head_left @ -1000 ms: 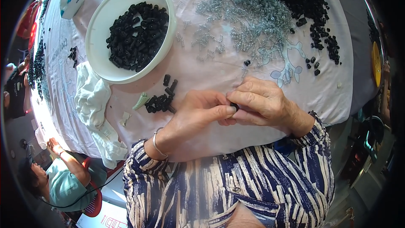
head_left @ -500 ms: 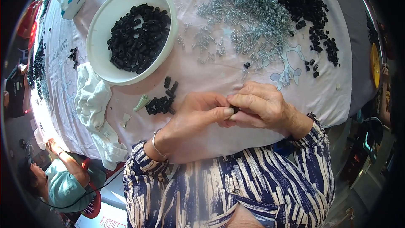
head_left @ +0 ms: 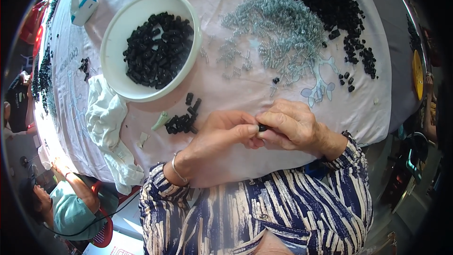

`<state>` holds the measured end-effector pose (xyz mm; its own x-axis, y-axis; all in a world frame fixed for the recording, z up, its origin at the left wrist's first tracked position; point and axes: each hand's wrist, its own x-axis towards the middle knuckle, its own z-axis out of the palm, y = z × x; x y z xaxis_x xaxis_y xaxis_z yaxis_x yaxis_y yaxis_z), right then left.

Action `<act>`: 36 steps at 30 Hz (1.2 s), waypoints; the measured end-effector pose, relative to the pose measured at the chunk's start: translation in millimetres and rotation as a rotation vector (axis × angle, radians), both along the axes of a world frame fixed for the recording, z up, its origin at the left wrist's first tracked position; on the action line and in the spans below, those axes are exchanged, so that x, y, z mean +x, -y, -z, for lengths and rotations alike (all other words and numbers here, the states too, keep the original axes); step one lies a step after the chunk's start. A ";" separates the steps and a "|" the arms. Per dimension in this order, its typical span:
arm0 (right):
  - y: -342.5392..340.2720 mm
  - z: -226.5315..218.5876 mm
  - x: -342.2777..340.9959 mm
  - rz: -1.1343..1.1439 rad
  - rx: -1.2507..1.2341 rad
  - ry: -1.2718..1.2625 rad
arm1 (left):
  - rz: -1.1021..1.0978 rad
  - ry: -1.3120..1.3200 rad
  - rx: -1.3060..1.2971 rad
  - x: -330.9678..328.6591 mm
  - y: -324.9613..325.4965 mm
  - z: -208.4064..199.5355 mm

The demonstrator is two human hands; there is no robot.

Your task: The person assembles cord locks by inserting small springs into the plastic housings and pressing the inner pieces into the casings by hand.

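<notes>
- While left hand (head_left: 224,132) and right hand (head_left: 293,126) pinch a black plastic part (head_left: 262,127) near the table's (head_left: 226,170) front edge, a slip could drop it.
- Brushed coil springs (head_left: 288,30) could scatter.

A red, seemingly plastic chair (head_left: 108,236) stands near the brightly lit table (head_left: 226,89).

A head-worn fisheye looks down from close above the hands (head_left: 293,125) and tablecloth (head_left: 231,92).

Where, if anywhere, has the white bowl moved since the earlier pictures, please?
No: the white bowl keeps its place against the crumpled white cloth beside it; the whole view has shifted slightly.
</notes>
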<state>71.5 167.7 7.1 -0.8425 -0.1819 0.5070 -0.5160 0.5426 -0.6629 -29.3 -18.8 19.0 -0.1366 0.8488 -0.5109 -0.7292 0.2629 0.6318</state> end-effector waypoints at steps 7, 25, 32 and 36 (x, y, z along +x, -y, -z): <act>5.5 1.1 -4.7 0.003 -0.052 -0.091 | 0.004 -0.008 0.059 1.8 2.0 8.7; 9.7 8.1 -2.6 0.147 -0.006 -0.125 | -0.120 0.072 0.039 8.2 -4.9 10.5; 5.0 -4.1 1.1 0.169 -0.121 -0.057 | -0.031 -0.005 -0.018 6.3 -1.8 14.7; -1.0 8.4 -5.3 0.213 -0.022 -0.135 | 0.010 -0.174 0.025 9.3 -0.2 -0.5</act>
<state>66.1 168.7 -1.3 -0.7851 0.0051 0.6193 -0.4760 0.6348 -0.6087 -19.9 -18.6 19.6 -0.2127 0.8628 -0.4587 -0.6060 0.2517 0.7546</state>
